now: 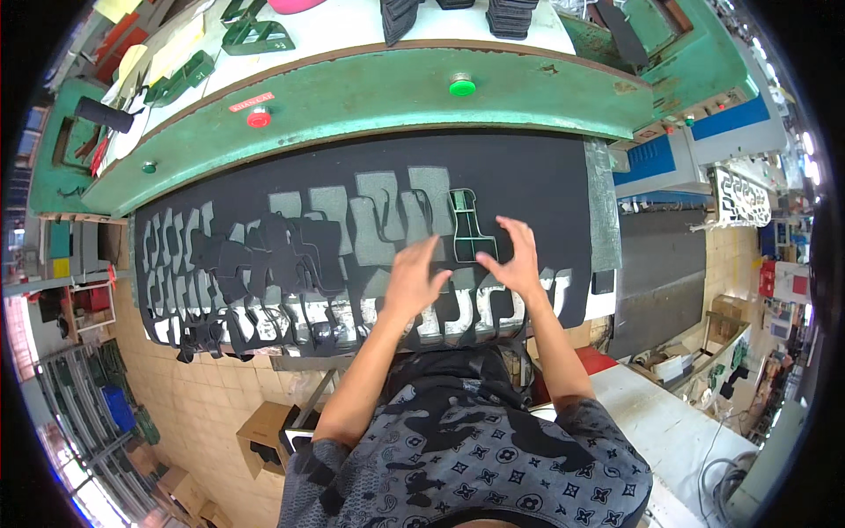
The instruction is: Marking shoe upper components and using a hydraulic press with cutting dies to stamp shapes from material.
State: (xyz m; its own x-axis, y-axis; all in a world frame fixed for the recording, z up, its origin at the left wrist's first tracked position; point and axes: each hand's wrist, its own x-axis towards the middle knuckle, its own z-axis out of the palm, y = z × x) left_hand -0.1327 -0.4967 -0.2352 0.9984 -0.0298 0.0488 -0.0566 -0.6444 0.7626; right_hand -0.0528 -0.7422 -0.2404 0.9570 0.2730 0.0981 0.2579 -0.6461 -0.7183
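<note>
A green metal-edged cutting die (pixel 473 227), shaped like a boot outline, lies on a black sheet of material (pixel 537 176). My left hand (pixel 415 275) is open just to the lower left of the die, fingers pointing up and thumb spread. At the die's right side my right hand (pixel 518 257) is open too, its thumb close to the die's lower corner; whether it touches cannot be made out. Neither hand holds anything. Left of the hands, loose black cut pieces (pixel 264 255) lie heaped over the sheet, among boot-shaped cutouts (pixel 330 211) that show a paler surface.
Across the far side runs a green machine beam (pixel 370 92) with a red button (pixel 258 117) and a green button (pixel 462 85). Behind it, stacks of black pieces (pixel 510 18) and more green dies (pixel 257 35) rest on a white top. A white table (pixel 651 414) stands at my right.
</note>
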